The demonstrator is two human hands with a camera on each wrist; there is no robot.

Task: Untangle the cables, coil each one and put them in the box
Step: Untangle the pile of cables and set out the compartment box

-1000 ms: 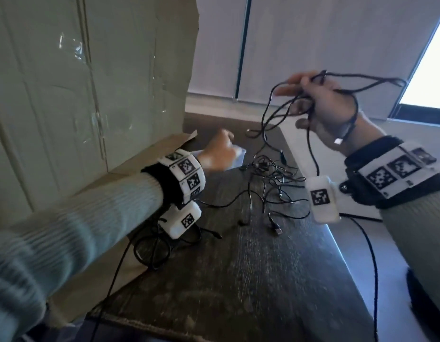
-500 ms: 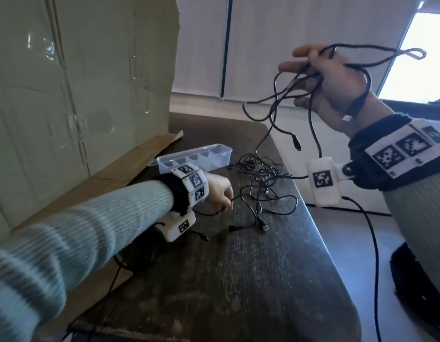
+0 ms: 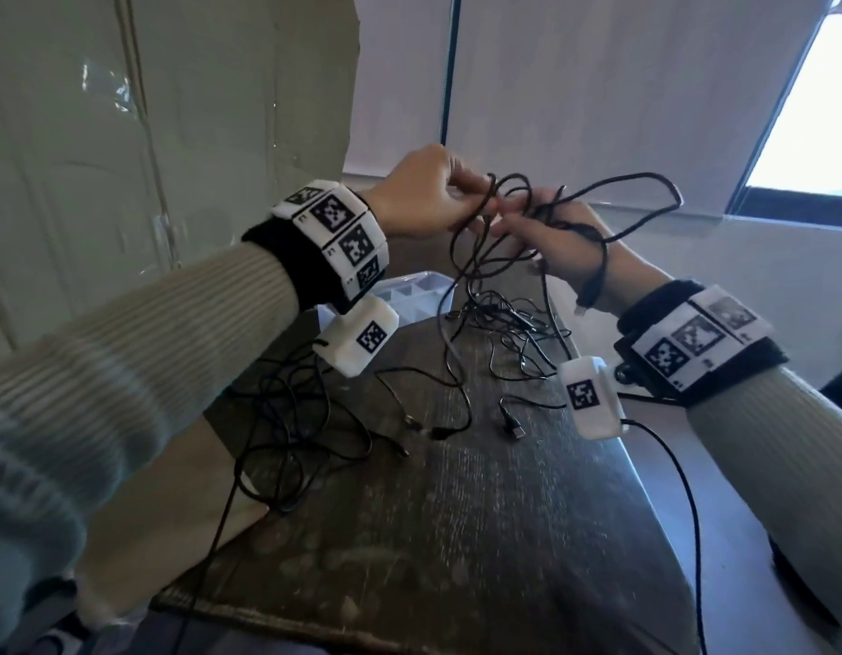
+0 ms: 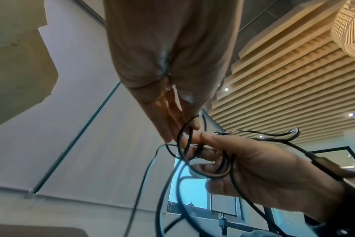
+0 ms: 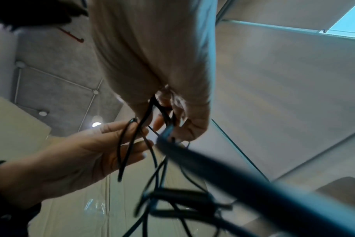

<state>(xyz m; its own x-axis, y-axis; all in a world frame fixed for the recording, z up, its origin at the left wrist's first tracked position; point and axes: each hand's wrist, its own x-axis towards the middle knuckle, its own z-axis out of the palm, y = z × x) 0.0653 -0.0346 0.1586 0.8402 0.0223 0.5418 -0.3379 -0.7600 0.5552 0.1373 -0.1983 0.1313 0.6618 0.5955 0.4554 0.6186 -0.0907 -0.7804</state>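
Note:
My right hand (image 3: 518,224) is raised above the table and grips a bundle of black cable loops (image 3: 636,182). One strand runs round the back of that hand and ends in a plug (image 3: 589,290) hanging by the wrist. Close against it, my left hand (image 3: 480,200) pinches a strand of the same bundle. In the left wrist view a loop (image 4: 182,144) lies round the left fingertips (image 4: 172,125). Strands hang down to a tangle of black cables (image 3: 509,319) on the table. The clear compartment box (image 3: 424,281) stands behind my left wrist, partly hidden.
A dark wooden table (image 3: 457,536) runs forward, with its right edge near my right wrist. A tall cardboard sheet (image 3: 173,134) stands along the left. More black cable (image 3: 287,418) lies coiled loosely at the table's left. Loose plugs (image 3: 513,425) lie mid-table.
My left hand has risen from the table by the box to the bundle and taken a strand. My right hand has come down and leftward with the cables.

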